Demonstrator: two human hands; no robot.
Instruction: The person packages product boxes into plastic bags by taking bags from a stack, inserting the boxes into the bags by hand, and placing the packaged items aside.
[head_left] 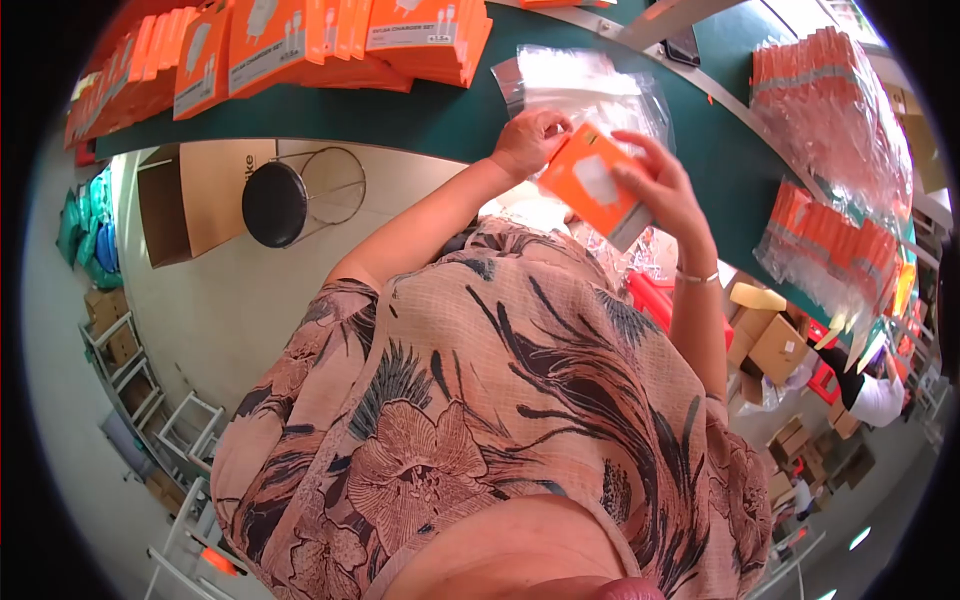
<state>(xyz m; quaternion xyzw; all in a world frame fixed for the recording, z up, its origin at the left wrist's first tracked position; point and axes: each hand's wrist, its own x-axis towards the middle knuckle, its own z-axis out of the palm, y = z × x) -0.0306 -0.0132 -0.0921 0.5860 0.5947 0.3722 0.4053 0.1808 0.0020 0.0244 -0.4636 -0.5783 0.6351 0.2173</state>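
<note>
My right hand (665, 185) grips an orange charger box (588, 190), thumb and fingers along its right side. The box is tilted and shows a picture of a white charger. At its upper left corner is my left hand (535, 145), fingers curled into a pinch. Whether they hold the box edge or a bit of plastic, I cannot tell. Beyond both hands lies a pile of clear plastic bags (590, 78) on the green table (430, 125).
Stacks of orange charger boxes (270, 45) stand at the table's far left. Bagged orange boxes (825, 90) are piled on the right, with another bagged group (830, 240) nearer. A dark phone (683, 48) lies at the back. A black stool (275, 204) and cardboard box (215, 200) occupy the floor.
</note>
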